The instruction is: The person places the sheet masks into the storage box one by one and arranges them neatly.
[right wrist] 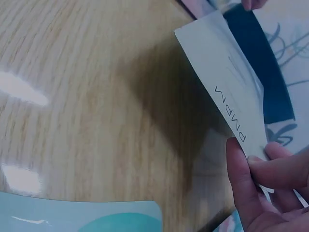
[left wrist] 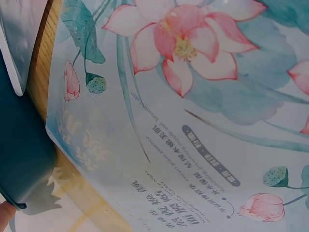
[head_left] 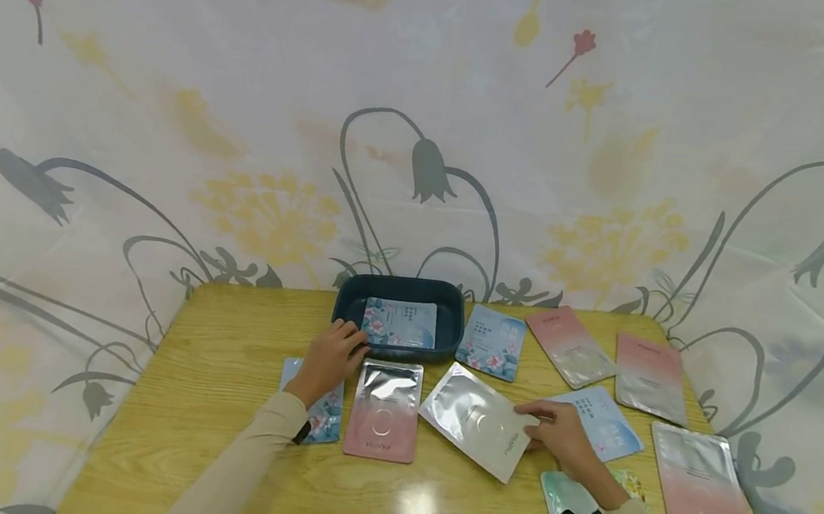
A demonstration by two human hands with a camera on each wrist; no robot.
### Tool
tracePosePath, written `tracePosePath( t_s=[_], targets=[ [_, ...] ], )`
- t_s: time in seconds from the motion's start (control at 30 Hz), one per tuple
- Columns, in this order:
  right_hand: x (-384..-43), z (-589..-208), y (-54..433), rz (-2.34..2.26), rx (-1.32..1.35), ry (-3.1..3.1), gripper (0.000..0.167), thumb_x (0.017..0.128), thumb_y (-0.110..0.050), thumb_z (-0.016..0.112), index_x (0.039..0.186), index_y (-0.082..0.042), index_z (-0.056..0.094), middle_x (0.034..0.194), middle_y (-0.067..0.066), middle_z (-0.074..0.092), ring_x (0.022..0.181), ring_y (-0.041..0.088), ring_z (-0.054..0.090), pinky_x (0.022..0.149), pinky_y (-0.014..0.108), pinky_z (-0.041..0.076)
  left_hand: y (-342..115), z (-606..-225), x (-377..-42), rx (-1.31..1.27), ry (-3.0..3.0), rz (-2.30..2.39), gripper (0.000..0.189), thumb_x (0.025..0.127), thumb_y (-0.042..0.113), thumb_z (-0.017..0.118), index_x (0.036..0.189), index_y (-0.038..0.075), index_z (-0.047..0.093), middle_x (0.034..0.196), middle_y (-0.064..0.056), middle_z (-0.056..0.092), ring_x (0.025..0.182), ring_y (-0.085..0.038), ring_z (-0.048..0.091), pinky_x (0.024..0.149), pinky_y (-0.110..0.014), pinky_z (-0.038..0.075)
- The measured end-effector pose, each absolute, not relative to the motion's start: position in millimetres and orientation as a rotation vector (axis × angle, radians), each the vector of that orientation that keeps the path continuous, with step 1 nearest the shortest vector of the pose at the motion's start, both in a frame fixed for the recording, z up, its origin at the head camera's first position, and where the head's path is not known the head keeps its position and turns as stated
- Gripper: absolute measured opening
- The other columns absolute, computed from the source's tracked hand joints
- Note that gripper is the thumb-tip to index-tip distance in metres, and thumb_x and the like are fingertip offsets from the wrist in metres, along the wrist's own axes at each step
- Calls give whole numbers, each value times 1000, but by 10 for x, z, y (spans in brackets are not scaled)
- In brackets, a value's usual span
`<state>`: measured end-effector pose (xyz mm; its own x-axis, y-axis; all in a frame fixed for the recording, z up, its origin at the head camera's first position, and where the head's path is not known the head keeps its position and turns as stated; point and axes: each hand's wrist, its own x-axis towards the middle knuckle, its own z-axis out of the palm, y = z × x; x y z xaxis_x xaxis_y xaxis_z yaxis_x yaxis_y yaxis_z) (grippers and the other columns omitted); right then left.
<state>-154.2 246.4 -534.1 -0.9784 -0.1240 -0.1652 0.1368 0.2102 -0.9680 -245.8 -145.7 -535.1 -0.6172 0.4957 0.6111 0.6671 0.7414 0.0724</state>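
Observation:
My left hand is at the near left corner of a dark teal bin, its fingers hooked over the rim. Inside the bin lies a blue floral face mask packet. Under my left wrist is another blue floral packet, which fills the left wrist view. My right hand pinches the right edge of a white and silver face mask packet between thumb and fingers. In the right wrist view this white packet is tilted up, its shadow falling on the table.
A pink and silver packet lies before the bin. To the right are blue packets, several more pink ones and a green packet under my right wrist. A patterned cloth hangs behind the wooden table.

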Motion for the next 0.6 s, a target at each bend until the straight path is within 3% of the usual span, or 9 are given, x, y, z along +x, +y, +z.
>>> tracePosePath(
  t_s=[0.3, 0.6],
  targets=[
    [-1597, -5184, 2531, -1811, -57, 2304, 29, 84, 8, 64, 113, 13, 61, 113, 28, 60, 64, 19, 60, 59, 43, 54, -1458, -5381, -2475, -871, -2366, -397, 16, 78, 11, 78, 89, 9, 67, 84, -5, 55, 73, -21, 48, 64, -32, 49],
    [-1624, -4982, 2523, -1832, -88, 2275, 30, 86, 7, 62, 115, 14, 59, 117, 29, 57, 70, 19, 61, 64, 42, 55, -1457, -5373, -2471, -863, -2372, -413, 15, 78, 11, 78, 88, 8, 68, 84, -5, 55, 72, -21, 47, 63, -32, 49]
  ],
)
